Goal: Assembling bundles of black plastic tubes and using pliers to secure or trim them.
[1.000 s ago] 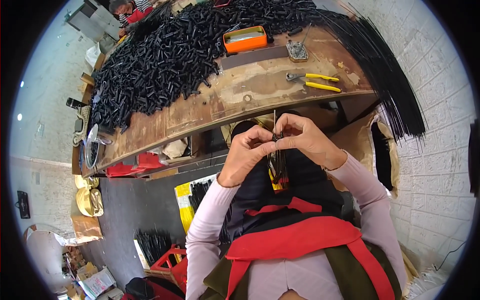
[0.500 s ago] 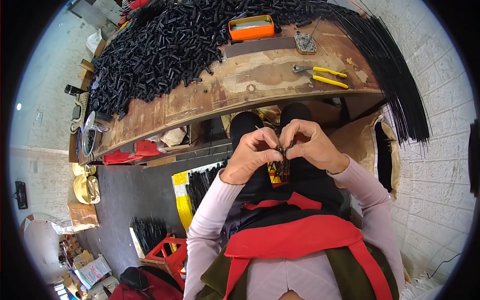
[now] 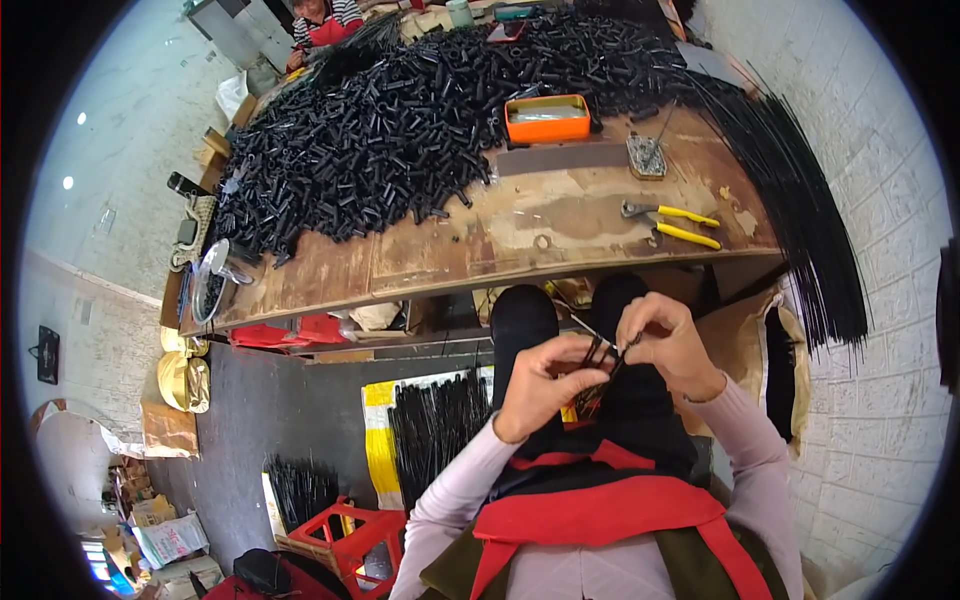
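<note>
Above my lap, my left hand [image 3: 548,388] pinches a thin black piece [image 3: 597,350] between thumb and fingers. A slim metal rod [image 3: 583,323] slants up and left from the same fingers. Close beside it, my right hand [image 3: 672,352] is closed, with thumb and fingertips on a thin dark strand [image 3: 628,347] near the left fingertips. The fingers cover part of both pieces, so I cannot tell whether they join. Past my knees is a worn wooden table [image 3: 420,262], heaped with short black tubes [image 3: 370,140].
Yellow-handled pincers [image 3: 680,224], an orange tin [image 3: 548,120] and a small box of metal bits [image 3: 647,158] sit on the table. Long black rods [image 3: 800,210] hang over its right end. Bundled black rods [image 3: 435,425] and a red stool [image 3: 350,540] are at my left. Another person [image 3: 325,22] sits at the far left.
My hands have moved slightly apart, the right one rising over the left, and the thin pieces show more. My view has tilted up, bringing the other person further into sight.
</note>
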Demonstrator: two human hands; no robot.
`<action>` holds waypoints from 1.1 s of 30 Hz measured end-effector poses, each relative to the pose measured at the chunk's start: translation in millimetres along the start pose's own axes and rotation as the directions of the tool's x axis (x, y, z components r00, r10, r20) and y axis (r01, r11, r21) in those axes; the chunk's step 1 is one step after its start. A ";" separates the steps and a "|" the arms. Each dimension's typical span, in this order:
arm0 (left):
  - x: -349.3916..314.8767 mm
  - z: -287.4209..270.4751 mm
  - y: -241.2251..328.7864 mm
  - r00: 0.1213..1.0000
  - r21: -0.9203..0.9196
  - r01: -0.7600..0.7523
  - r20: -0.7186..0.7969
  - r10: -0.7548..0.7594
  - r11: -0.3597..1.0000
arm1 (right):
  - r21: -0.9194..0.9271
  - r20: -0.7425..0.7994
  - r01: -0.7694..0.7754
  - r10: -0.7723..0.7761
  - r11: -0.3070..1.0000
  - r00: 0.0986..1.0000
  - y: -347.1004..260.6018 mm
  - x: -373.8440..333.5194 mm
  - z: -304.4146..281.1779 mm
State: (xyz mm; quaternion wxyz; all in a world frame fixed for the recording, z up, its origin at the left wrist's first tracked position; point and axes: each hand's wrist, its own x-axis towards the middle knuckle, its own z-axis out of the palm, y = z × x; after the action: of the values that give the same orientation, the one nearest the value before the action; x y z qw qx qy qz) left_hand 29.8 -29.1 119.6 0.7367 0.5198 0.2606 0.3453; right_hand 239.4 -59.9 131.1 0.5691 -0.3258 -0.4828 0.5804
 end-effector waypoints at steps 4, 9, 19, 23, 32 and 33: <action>-7.9 7.1 -7.3 0.994 0.296 -0.068 -0.066 0.091 0.953 | 0.034 0.059 -0.055 0.053 0.998 0.997 -7.7 -1.2 5.8; -4.5 14.1 -14.4 0.977 0.260 -0.126 -0.136 0.165 0.957 | 0.066 0.033 -0.151 0.150 0.986 0.988 -5.5 0.6 0.3; 27.9 -13.4 12.8 0.992 0.017 0.021 0.121 -0.023 1.000 | 0.036 0.076 -0.123 0.120 0.992 0.990 -17.0 30.4 -9.6; 30.0 -21.3 19.4 0.990 -0.096 0.051 0.139 -0.037 0.994 | -0.010 0.004 -0.031 0.031 0.999 1.000 -19.1 37.5 4.6; 5.9 -79.3 15.1 0.999 -0.161 -0.039 -0.026 0.035 0.986 | -0.169 0.299 -0.194 0.238 0.966 0.924 -6.9 107.7 30.0; 6.6 -86.7 14.5 0.998 -0.163 -0.059 -0.035 0.054 0.985 | -0.211 0.305 -0.303 0.357 0.929 0.883 -7.1 130.6 27.0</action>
State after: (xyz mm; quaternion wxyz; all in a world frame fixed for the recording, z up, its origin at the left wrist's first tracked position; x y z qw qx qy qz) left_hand -34.0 30.0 105.0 0.7629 0.4591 0.2276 0.3943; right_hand 198.5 61.6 168.8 0.3426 -0.3427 -0.5546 0.6764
